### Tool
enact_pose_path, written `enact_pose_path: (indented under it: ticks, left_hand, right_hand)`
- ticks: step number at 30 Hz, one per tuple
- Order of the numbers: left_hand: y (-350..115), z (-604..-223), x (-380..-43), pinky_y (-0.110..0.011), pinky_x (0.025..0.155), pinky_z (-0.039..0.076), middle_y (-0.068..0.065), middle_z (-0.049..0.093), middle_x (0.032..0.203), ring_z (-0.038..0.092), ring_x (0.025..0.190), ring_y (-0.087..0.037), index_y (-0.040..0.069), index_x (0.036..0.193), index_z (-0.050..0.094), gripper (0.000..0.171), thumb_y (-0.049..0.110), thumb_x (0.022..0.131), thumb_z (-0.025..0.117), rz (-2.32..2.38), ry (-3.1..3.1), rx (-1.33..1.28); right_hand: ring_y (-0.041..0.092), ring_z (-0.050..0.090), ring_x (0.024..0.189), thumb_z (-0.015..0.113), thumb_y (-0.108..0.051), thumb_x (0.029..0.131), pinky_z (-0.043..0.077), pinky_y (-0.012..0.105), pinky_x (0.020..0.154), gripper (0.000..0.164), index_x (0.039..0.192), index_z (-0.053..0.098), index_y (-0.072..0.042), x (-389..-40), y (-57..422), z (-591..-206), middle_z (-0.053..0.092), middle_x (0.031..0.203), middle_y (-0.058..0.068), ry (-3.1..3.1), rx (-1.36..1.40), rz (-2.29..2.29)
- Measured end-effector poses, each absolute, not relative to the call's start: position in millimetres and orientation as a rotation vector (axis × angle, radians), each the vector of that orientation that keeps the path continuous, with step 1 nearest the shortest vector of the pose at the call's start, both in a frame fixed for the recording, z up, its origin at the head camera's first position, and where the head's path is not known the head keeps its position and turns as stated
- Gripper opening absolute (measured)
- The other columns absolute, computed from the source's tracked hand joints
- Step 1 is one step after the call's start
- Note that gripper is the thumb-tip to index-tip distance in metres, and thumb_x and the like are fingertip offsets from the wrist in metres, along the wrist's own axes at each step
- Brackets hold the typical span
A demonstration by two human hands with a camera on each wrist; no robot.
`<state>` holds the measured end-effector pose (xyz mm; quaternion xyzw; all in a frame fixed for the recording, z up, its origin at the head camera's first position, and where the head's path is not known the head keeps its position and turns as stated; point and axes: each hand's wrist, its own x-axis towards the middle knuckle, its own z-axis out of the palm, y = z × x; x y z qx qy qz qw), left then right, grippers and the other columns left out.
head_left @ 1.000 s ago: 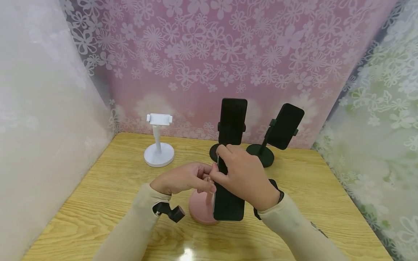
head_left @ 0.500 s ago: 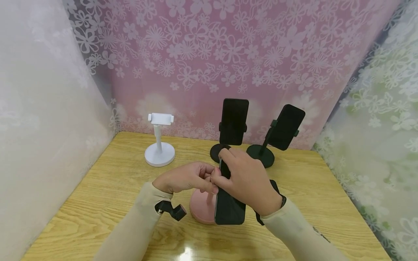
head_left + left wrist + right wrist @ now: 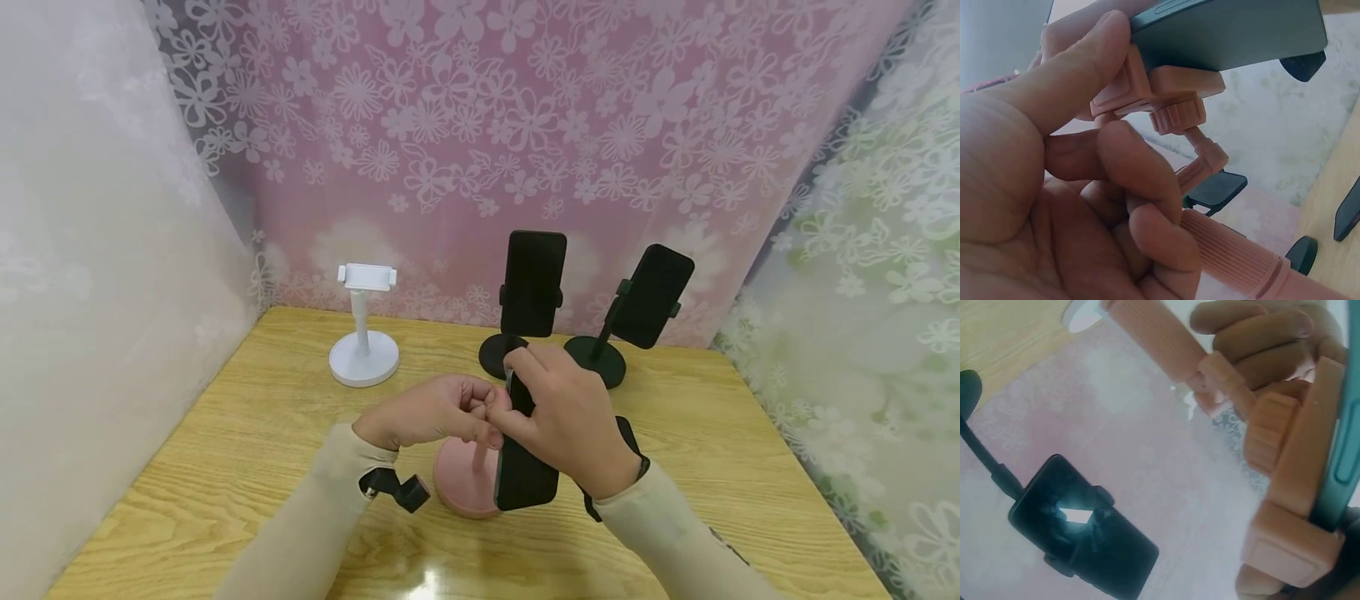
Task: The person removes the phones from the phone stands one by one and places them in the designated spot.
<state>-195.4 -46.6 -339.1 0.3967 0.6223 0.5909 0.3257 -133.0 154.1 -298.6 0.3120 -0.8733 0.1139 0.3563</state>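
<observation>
A pink phone stand stands on the table at the near middle, its column partly behind the hands. A dark phone with a teal edge lies in its pink clamp; the phone slants downward toward me. My left hand pinches one end of the clamp, thumb on top beside the phone, other fingers curled beneath. My right hand lies across the phone's upper part and grips it, thumb at its left edge. Both thumbs' tips are close together; the right palm hides much of the screen.
A white phone stand without a phone stands back left. Behind the hands is a black stand holding a phone; a dark green stand at its right carries another tilted phone. Another dark flat item shows partly behind the right wrist.
Both hands keep their hold on the clamp and phone. The right hand has shifted slightly down and right, and the phone's near end has tipped a little.
</observation>
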Motion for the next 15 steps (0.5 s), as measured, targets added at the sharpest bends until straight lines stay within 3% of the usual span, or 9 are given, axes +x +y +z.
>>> enact_pose_path:
  ticks: [3,10,15]
  left_hand:
    - [-46.1,-340.0,-194.9,-0.029,0.073,0.041,0.001,0.05,0.068,0.055,0.074,-0.015,0.004,0.091,0.065,0.015,0.015,0.096,0.074,1.555,1.668,1.026]
    - [-46.9,-340.8,-195.7,-0.03,0.076,0.046,-0.01,0.072,0.088,0.068,0.089,-0.026,0.004,0.099,0.069,0.012,0.015,0.096,0.073,1.531,1.714,1.008]
    - [-50.4,-337.5,-196.6,-0.031,0.068,0.045,-0.006,0.062,0.075,0.056,0.073,-0.026,0.008,0.099,0.07,0.015,0.022,0.097,0.074,1.511,1.826,1.059]
  right_hand:
    - [0.016,0.049,0.065,0.07,-0.026,0.086,0.039,0.023,0.047,0.022,0.093,0.06,-0.008,-135.3,155.2,-301.7,0.047,0.074,0.0,-2.212,0.82,0.318]
    - [0.016,0.049,0.066,0.063,-0.024,0.085,0.04,0.023,0.045,0.021,0.096,0.064,-0.006,-137.3,156.2,-307.2,0.053,0.077,0.003,-2.145,0.834,0.347]
    - [0.015,0.047,0.066,0.06,-0.024,0.086,0.039,0.023,0.045,0.021,0.096,0.066,-0.007,-137.9,156.9,-307.7,0.051,0.076,0.002,-2.121,0.845,0.354]
